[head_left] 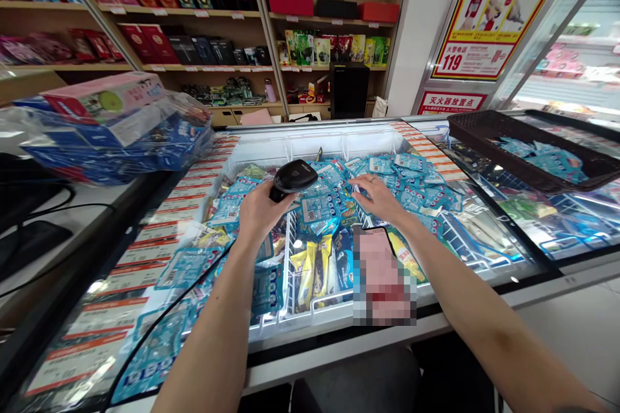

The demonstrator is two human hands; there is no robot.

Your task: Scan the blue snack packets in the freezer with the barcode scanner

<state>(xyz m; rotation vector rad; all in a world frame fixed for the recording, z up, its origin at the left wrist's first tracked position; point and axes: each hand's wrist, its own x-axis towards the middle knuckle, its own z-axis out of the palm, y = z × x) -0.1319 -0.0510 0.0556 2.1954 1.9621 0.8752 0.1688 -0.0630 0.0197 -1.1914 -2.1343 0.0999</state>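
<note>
My left hand [264,210] is wrapped round the handle of a black barcode scanner [299,175], whose head points to the right over the freezer. Its cable runs down past my left forearm. My right hand [375,197] reaches over the blue packets [411,181], with fingers stretched and a little apart; nothing shows in its grip. Whether its fingertips touch a packet I cannot tell. One blue packet [318,208] lies below the scanner, between my hands. Many similar blue packets [181,268] are spread to the left. A phone [380,271], partly pixelated, rests near my right forearm.
Ice creams [307,268] sit in white wire baskets [290,258] inside the freezer. A brown basket [513,155] with blue packets stands at the right. Plastic-wrapped boxes [121,129] are at the left. Price labels [150,251] line the freezer's left side; shelves [194,13] stand behind.
</note>
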